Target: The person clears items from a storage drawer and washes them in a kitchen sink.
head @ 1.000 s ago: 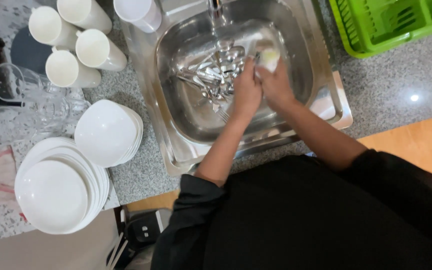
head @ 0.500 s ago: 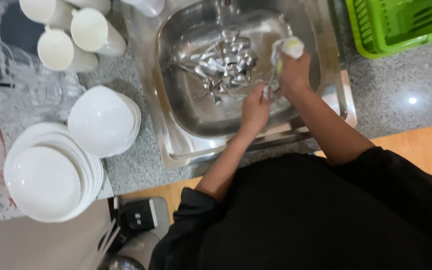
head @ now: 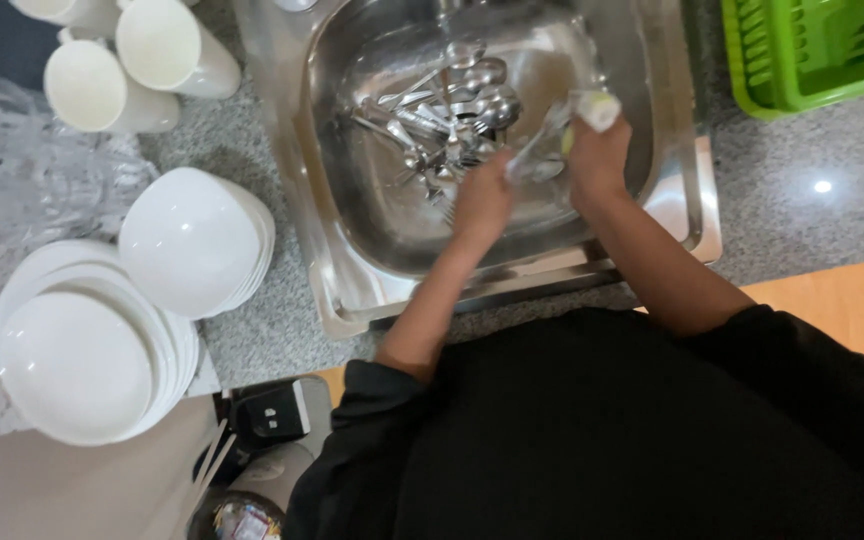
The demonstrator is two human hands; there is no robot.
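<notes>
Both my hands are inside a steel sink (head: pixel 347 270). My left hand (head: pixel 482 200) grips the handle end of a piece of cutlery (head: pixel 542 140) that slants up to the right. My right hand (head: pixel 597 155) holds a yellow-and-white sponge (head: pixel 597 108) against that piece's upper end. A pile of spoons and forks (head: pixel 442 115) lies on the sink floor just left of my hands. Motion blur hides whether the held piece is a spoon or a fork.
A stack of white bowls (head: pixel 192 240) and a stack of white plates (head: pixel 77 350) stand on the grey counter to the left. White mugs (head: pixel 132 60) lie at the top left. A green dish rack (head: pixel 812 50) is at the top right.
My hands have drawn apart, the left now on the cutlery handle and the right with the sponge at its other end. The view has drifted, so the sink sits higher in the frame.
</notes>
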